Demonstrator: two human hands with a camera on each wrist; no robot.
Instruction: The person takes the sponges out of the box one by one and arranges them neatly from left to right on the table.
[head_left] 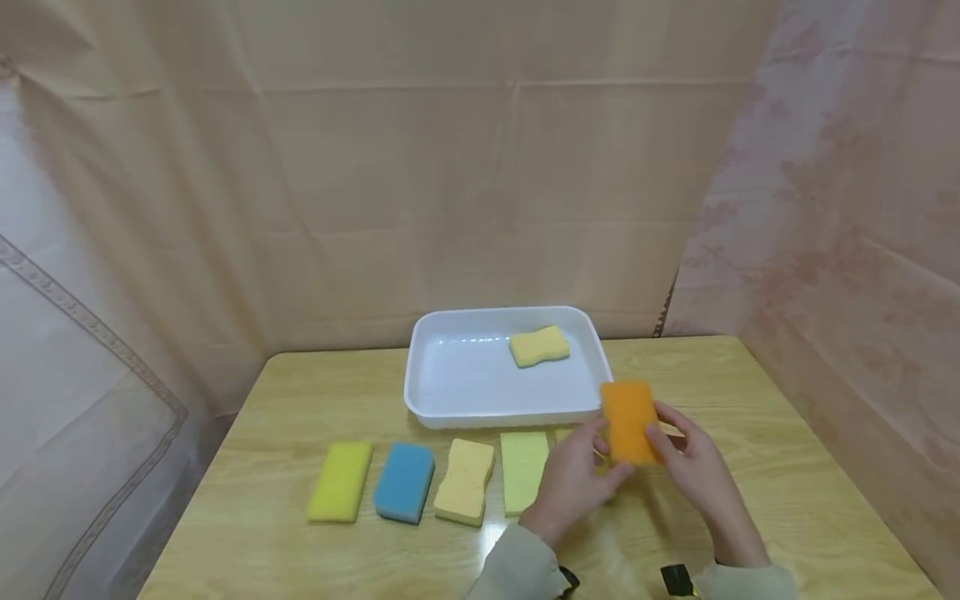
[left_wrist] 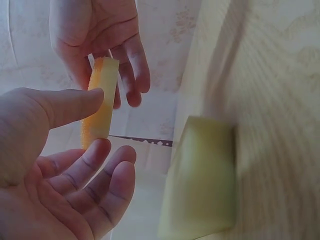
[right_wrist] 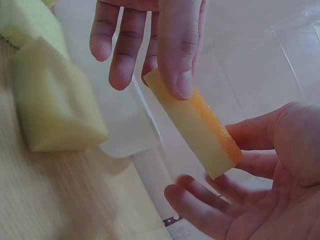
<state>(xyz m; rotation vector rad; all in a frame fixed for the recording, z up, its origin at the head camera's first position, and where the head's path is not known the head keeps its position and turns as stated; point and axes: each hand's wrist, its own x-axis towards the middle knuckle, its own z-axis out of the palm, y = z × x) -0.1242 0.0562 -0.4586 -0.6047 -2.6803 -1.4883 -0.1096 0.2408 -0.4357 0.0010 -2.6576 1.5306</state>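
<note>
Both hands hold an orange sponge (head_left: 630,423) with a pale yellow layer, raised over the table near the tray's front right corner. My left hand (head_left: 573,479) pinches its left side between thumb and fingers. On the opposite side, my right hand (head_left: 697,462) grips the other end. The left wrist view shows the sponge (left_wrist: 104,110) edge-on, my left thumb over its edge. A yellow sponge (head_left: 562,434) lies mostly hidden behind my left hand. Close to that hand is a light green sponge (head_left: 522,471).
A white tray (head_left: 506,418) at the table's back holds a pale yellow wavy-sided sponge (head_left: 540,347). In a row before it lie a yellow sponge (head_left: 340,482), a blue sponge (head_left: 403,482) and another wavy-sided pale yellow sponge (head_left: 465,482). Curtains (head_left: 480,192) hang behind the wooden table (head_left: 247,517).
</note>
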